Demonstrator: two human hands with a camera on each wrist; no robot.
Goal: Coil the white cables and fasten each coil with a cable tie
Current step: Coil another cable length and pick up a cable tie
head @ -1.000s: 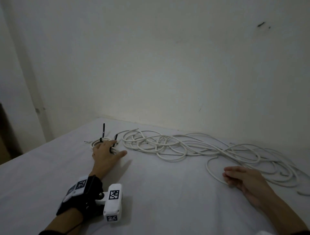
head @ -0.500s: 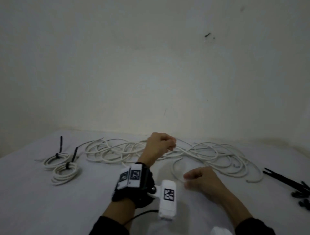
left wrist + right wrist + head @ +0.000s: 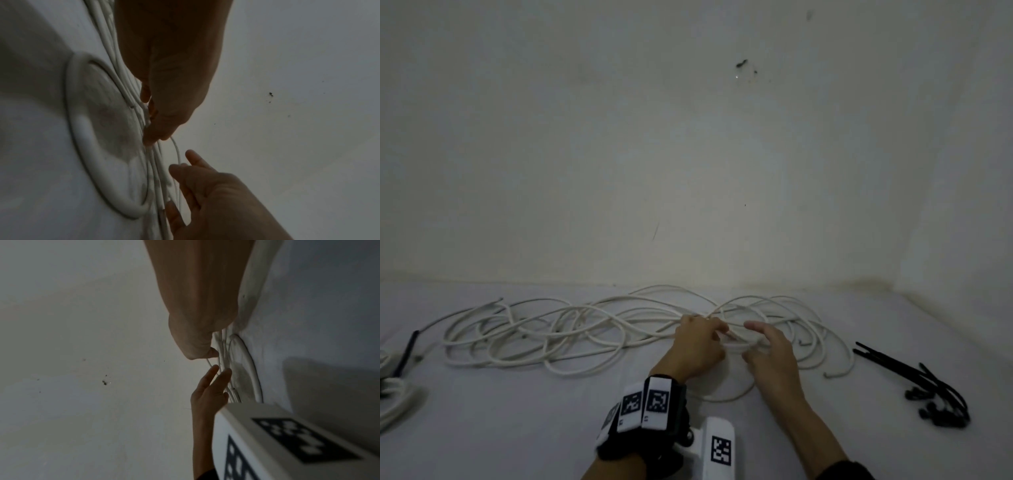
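A long tangle of white cable [image 3: 551, 332] sprawls across the white sheet along the wall. My left hand [image 3: 717, 334] is down on its middle, and in the left wrist view its fingertips [image 3: 158, 134] pinch one thin strand [image 3: 176, 151]. Just right of it my right hand [image 3: 751, 342] arches over the same strands, index finger and thumb spread apart. That hand [image 3: 180, 180] has cable running between its fingers and thumb without being squeezed. Loose black cable ties [image 3: 914, 377] lie to the right.
Finished coils [image 3: 393, 397] with a black tie [image 3: 405, 349] lie at the far left edge. The wall [image 3: 688, 171] rises right behind the cables. Bare sheet [image 3: 517, 428] spreads in front. The marker-tagged wrist device [image 3: 287, 443] fills the right wrist view's lower corner.
My left hand left the tied coils, swung right and came down onto the middle of the tangle. The right hand moved forward to the same strands. The view panned right.
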